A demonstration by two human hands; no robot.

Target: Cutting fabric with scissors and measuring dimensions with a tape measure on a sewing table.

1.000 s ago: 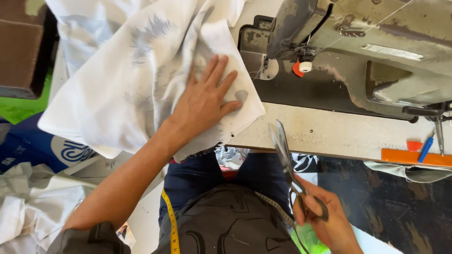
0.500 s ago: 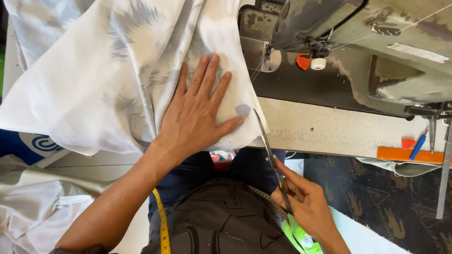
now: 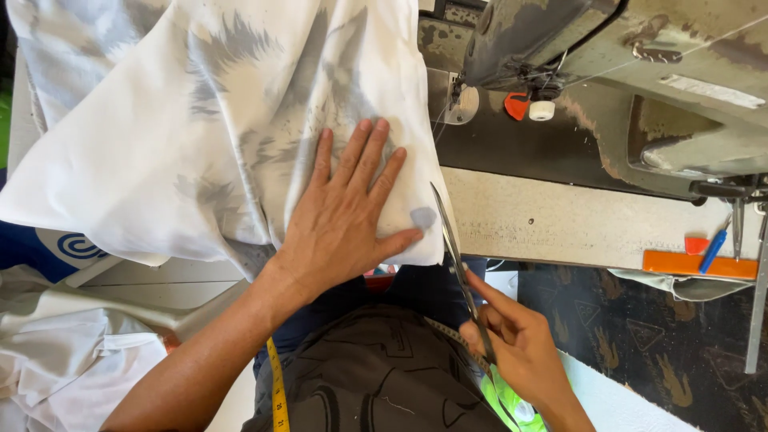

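Head view: I'm seeing left hand (image 3: 344, 228) lying flat, fingers spread and released, pressing white grey-printed fabric (image 3: 200, 136) onto sewing table (image 3: 560, 224). Right hand (image 3: 516, 344) is gripping scissors (image 3: 458, 264), fingers clenched through handles, blades pointing up along fabric's right edge, just beside left thumb. Fabric is draping over table's near edge. Sewing machine (image 3: 624, 80) is standing at upper right. Yellow measuring tape (image 3: 276, 392) is hanging by my chest.
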